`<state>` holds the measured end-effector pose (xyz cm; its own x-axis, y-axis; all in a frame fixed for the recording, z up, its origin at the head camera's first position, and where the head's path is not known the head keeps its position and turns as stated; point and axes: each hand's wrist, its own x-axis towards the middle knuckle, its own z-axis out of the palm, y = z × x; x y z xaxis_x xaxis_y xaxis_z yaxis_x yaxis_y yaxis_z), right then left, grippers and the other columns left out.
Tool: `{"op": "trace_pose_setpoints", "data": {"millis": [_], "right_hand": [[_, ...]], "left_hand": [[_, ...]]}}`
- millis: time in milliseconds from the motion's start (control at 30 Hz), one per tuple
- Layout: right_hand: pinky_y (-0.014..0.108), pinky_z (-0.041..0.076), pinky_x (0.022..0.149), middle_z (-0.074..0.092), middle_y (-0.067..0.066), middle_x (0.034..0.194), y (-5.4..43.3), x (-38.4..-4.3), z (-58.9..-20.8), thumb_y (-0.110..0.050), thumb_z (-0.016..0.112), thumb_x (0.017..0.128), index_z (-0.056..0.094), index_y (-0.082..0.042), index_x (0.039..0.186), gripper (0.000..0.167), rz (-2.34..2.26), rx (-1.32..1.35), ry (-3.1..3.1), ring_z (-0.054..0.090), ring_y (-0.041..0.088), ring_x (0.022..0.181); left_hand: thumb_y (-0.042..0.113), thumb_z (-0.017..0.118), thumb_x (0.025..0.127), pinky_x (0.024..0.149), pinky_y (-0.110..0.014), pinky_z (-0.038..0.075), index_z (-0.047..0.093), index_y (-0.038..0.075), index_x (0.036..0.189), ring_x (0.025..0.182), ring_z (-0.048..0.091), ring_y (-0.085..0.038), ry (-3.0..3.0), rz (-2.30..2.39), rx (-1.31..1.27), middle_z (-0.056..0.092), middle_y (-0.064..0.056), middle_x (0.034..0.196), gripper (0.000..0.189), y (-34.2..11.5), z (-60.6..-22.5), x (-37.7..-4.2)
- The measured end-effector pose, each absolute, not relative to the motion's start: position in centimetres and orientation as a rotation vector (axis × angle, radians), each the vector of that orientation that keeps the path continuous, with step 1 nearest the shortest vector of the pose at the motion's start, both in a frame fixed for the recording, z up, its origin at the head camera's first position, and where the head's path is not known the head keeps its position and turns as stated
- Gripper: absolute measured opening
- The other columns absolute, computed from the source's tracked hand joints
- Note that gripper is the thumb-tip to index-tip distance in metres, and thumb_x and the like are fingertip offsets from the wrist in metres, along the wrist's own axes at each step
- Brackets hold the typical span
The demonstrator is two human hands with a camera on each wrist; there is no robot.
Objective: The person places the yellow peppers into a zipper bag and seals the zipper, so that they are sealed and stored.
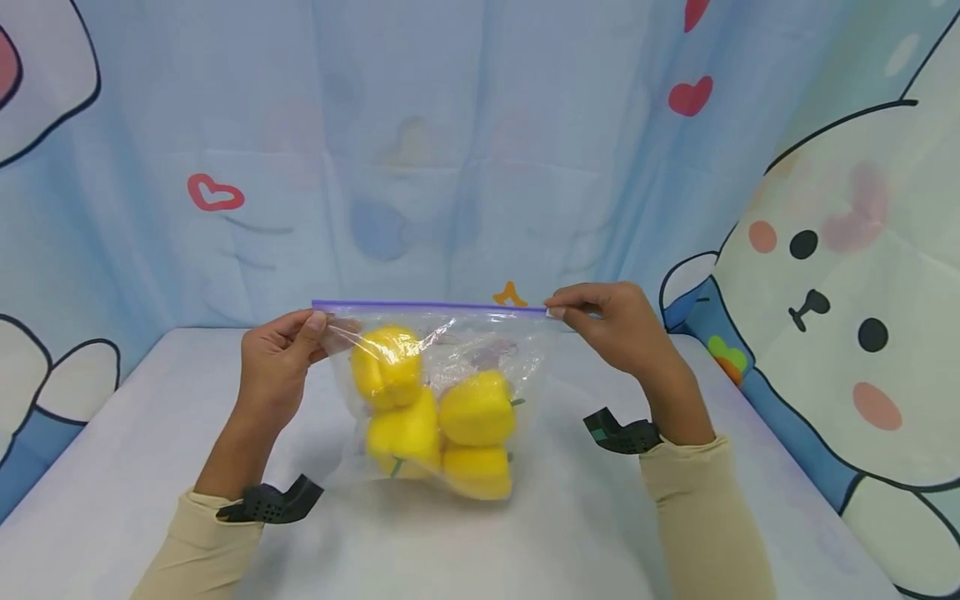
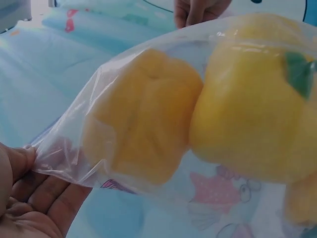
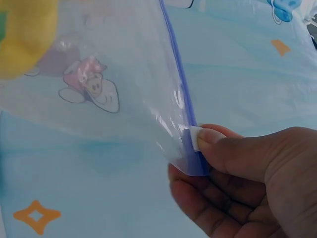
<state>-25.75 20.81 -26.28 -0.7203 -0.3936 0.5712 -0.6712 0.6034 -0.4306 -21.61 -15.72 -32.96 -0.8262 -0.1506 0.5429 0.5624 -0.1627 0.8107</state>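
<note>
A clear zip bag (image 1: 427,492) with a purple strip along its top hangs between both hands, over the table. Several yellow bell peppers (image 1: 480,408) with green stems are inside it. My left hand (image 1: 277,362) pinches the bag's top left corner between thumb and fingers. At the other end of the purple strip, my right hand (image 1: 618,325) pinches the corner. The right wrist view shows a white slider (image 3: 195,139) on the strip under the right thumb. Two peppers (image 2: 143,119) fill much of the left wrist view through the plastic.
A white table (image 1: 585,533) lies beneath the bag. Behind it hangs a light blue curtain (image 1: 525,167) printed with hearts, and a large white cartoon animal (image 1: 825,350) is on the right side. Each wrist carries a black camera mount (image 1: 273,502).
</note>
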Motion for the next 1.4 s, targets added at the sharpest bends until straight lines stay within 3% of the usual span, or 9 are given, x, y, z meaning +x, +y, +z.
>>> {"op": "trace_pose_setpoints", "data": {"millis": [200, 333, 467, 667, 833, 900, 1100, 1300, 1400], "right_hand": [[0.038, 0.055, 0.079, 0.071, 0.012, 0.099, 20.7, -26.8, -27.6, 0.002, 0.065, 0.089, 0.074, 0.000, 0.100, 0.014, 0.940, 0.821, -2.333, 0.066, 0.025, 0.090], [0.021, 0.051, 0.075, 0.071, 0.012, 0.098, 20.6, -27.5, -28.3, 0.003, 0.065, 0.088, 0.074, 0.001, 0.099, 0.014, 0.974, 0.818, -2.286, 0.064, 0.021, 0.085], [0.015, 0.049, 0.073, 0.070, 0.011, 0.096, 20.4, -28.4, -28.9, 0.002, 0.065, 0.089, 0.074, 0.002, 0.100, 0.014, 1.069, 0.839, -2.229, 0.064, 0.018, 0.082], [0.018, 0.052, 0.079, 0.068, 0.017, 0.100, 19.8, -29.3, -30.1, -0.001, 0.062, 0.092, 0.071, 0.007, 0.105, 0.018, 1.379, 0.731, -2.203, 0.067, 0.013, 0.083], [0.025, 0.052, 0.084, 0.065, 0.021, 0.111, 19.3, -29.8, -31.8, -0.008, 0.062, 0.094, 0.066, 0.008, 0.115, 0.027, 1.680, 0.582, -2.213, 0.069, 0.016, 0.089], [0.029, 0.051, 0.088, 0.060, 0.019, 0.123, 19.4, -30.3, -32.9, -0.012, 0.063, 0.094, 0.062, 0.003, 0.125, 0.034, 1.745, 0.552, -2.245, 0.066, 0.021, 0.099], [0.049, 0.042, 0.100, 0.024, 0.013, 0.157, 18.9, -30.4, -35.7, -0.031, 0.060, 0.096, 0.025, -0.031, 0.155, 0.069, 1.861, 0.623, -2.519, 0.039, 0.032, 0.135], [0.053, 0.048, 0.092, 0.010, 0.009, 0.161, 18.0, -29.3, -37.9, -0.034, 0.066, 0.091, 0.003, -0.049, 0.153, 0.089, 1.909, 0.799, -2.706, 0.042, 0.043, 0.130], [0.056, 0.042, 0.098, 0.005, 0.006, 0.162, 17.7, -28.8, -38.6, -0.032, 0.070, 0.088, 0.001, -0.047, 0.154, 0.097, 1.883, 0.855, -2.744, 0.034, 0.046, 0.135]], "left_hand": [[0.023, 0.057, 0.098, 0.090, -0.029, 0.050, 0.064, 0.002, 0.110, 0.102, 0.065, -0.018, -1.721, -2.159, -0.345, 0.070, -0.001, 0.106, 0.026, -14.7, -34.0, -22.3], [0.022, 0.053, 0.100, 0.100, -0.035, 0.044, 0.047, 0.009, 0.128, 0.116, 0.053, -0.023, -1.811, -2.215, -0.388, 0.058, -0.008, 0.127, 0.031, -14.4, -34.9, -22.6], [0.039, 0.056, 0.096, 0.108, -0.049, 0.033, 0.016, 0.020, 0.149, 0.130, 0.041, -0.029, -2.026, -2.251, -0.494, 0.040, -0.016, 0.144, 0.069, -13.9, -35.8, -22.9], [0.077, 0.058, 0.072, 0.109, -0.060, 0.022, -0.007, 0.019, 0.154, 0.137, 0.025, -0.041, -2.339, -2.228, -0.733, 0.018, -0.022, 0.152, 0.120, -13.7, -37.6, -23.5], [0.060, 0.073, 0.075, 0.105, -0.056, 0.032, -0.012, 0.025, 0.153, 0.134, 0.034, -0.040, -2.405, -2.223, -0.845, 0.014, -0.018, 0.156, 0.120, -13.6, -38.2, -23.8], [0.049, 0.073, 0.080, 0.105, -0.052, 0.035, -0.012, 0.024, 0.153, 0.129, 0.042, -0.037, -2.427, -2.235, -0.772, 0.024, -0.019, 0.153, 0.115, -13.3, -38.1, -23.8], [0.040, 0.064, 0.088, 0.111, -0.055, 0.023, -0.019, 0.020, 0.153, 0.141, 0.026, -0.039, -2.436, -2.309, -0.500, 0.012, -0.024, 0.158, 0.107, -13.2, -38.5, -24.0], [0.043, 0.061, 0.091, 0.112, -0.057, 0.016, -0.019, 0.019, 0.153, 0.145, 0.011, -0.038, -2.460, -2.322, -0.398, 0.003, -0.025, 0.158, 0.104, -13.1, -38.5, -24.2], [0.044, 0.057, 0.093, 0.113, -0.057, 0.012, -0.018, 0.017, 0.153, 0.145, 0.007, -0.037, -2.489, -2.314, -0.355, 0.000, -0.025, 0.159, 0.100, -13.1, -38.5, -24.2]]}}
